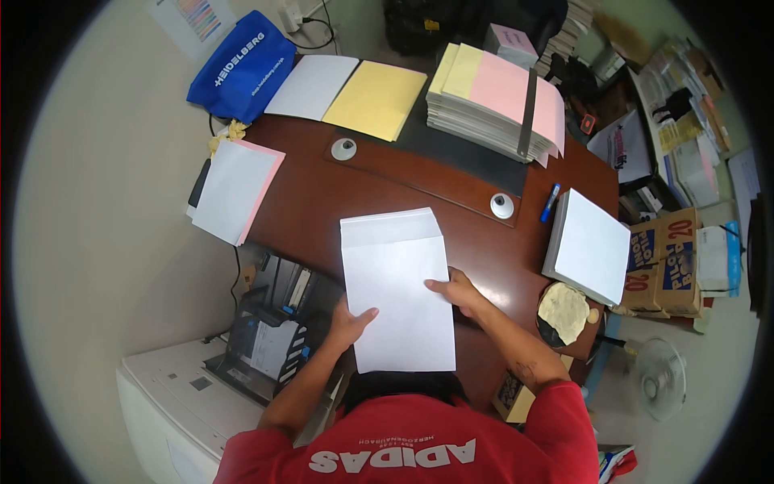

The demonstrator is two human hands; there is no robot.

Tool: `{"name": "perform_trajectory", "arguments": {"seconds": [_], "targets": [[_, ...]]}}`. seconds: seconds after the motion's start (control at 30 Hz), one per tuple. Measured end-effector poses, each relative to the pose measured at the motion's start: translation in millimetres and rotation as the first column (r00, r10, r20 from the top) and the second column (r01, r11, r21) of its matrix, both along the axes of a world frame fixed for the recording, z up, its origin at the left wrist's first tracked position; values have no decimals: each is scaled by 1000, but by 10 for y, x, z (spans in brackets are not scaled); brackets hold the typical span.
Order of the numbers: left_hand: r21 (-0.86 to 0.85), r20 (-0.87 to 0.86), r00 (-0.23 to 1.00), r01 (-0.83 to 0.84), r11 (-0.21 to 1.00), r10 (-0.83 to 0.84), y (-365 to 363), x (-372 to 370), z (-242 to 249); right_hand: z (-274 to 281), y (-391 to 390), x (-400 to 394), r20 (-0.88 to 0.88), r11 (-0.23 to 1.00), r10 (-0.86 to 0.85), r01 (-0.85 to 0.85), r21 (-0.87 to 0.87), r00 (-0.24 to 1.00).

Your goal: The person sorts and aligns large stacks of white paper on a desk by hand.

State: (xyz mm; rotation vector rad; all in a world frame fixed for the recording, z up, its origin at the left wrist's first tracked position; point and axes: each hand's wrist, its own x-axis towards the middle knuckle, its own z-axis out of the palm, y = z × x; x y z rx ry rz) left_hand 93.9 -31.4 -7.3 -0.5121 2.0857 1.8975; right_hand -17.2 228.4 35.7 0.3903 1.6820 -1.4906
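A stack of white paper (399,298) is held between both hands over the near edge of the brown desk (306,177). My left hand (348,324) grips its left side, thumb on top and fingers hidden beneath. On the right side, my right hand (455,292) holds it in the same way, thumb on the upper sheet. The stack's far end shows a stepped edge, with a sheet or layer set slightly apart from the rest.
At the back lie white sheets (313,87), yellow sheets (375,98) and a thick pink-and-yellow stack (492,101). White-and-pink sheets (235,192) are at the left. A blue marker (550,202), white stack (588,246) and round pad (564,310) are at the right.
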Motion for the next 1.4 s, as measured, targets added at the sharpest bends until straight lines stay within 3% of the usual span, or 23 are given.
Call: {"name": "perform_trajectory", "arguments": {"seconds": [0.1,0.17,0.23,0.33,0.4,0.43,0.5,0.53,0.6,0.67,0.77,0.83,0.87,0.9,0.93,0.97,1.03,1.1,1.13,1.2,1.23,1.3,1.4], "targets": [[187,-17,995,-90,978,95,-25,-49,-55,41,8,33,-207,995,11,-31,-96,978],[455,239,952,-284,844,191,-56,-187,-66,-27,-6,50,-228,988,-40,4,-155,973],[424,313,922,-352,835,230,-72,-294,-49,45,-50,-12,-261,975,-98,40,-219,960],[417,380,893,-399,817,242,-113,-531,14,110,-28,-58,-89,992,-100,92,-91,991],[430,354,910,-364,827,216,-209,-720,74,-15,-27,10,-226,990,138,-129,51,964],[430,356,908,-369,824,221,-252,-852,147,-91,-53,-18,-224,989,143,-135,52,964],[376,271,958,-198,905,97,-330,-1064,342,-216,-119,-107,7,992,-72,73,-101,997],[346,237,972,-81,935,-3,-396,-1095,339,-59,-181,-127,6,993,-63,64,-95,998],[386,326,945,-134,913,0,-489,-992,298,249,-290,-186,177,958,-249,269,-100,952],[412,421,907,-185,892,-7,-560,-950,248,116,-298,-215,197,951,-236,267,-153,952],[329,475,878,-106,939,-67,-535,-983,423,12,-320,-168,200,943,-217,258,-209,955],[68,152,982,99,993,-108,-497,-929,336,-7,-327,-166,173,948,-201,236,-214,964],[70,151,983,91,993,-101,-468,-860,286,-22,-322,-162,184,940,-217,256,-227,959],[-291,61,994,104,951,-90,-366,-792,400,-40,-310,-159,196,930,-234,278,-240,952],[-612,-24,993,74,787,-112,-286,-706,454,-57,-267,-148,198,932,-229,273,-237,953],[-609,-22,994,73,789,-109,-234,-605,453,-68,-205,-141,207,956,-161,205,-212,965],[-554,-118,988,19,832,-101,-158,-428,439,-100,-156,-119,211,973,-91,132,-190,973],[-562,-58,995,38,826,-85,-158,-333,217,-173,-132,-9,26,996,-66,68,-61,997],[-359,4,999,49,932,-52,-171,-303,109,-269,-117,37,26,996,-66,67,-63,998],[125,230,973,0,992,-29,-197,-320,46,-422,-84,117,-238,986,77,-38,163,968],[126,227,973,4,992,-33,-187,-357,81,-313,-98,170,-241,986,73,-34,163,968],[374,470,875,-317,871,117,-166,-418,142,-114,-136,304,-467,791,453,-101,604,759],[332,446,888,-276,902,107,-153,-389,162,-166,-130,423,-582,817,435,-29,576,686]]}}
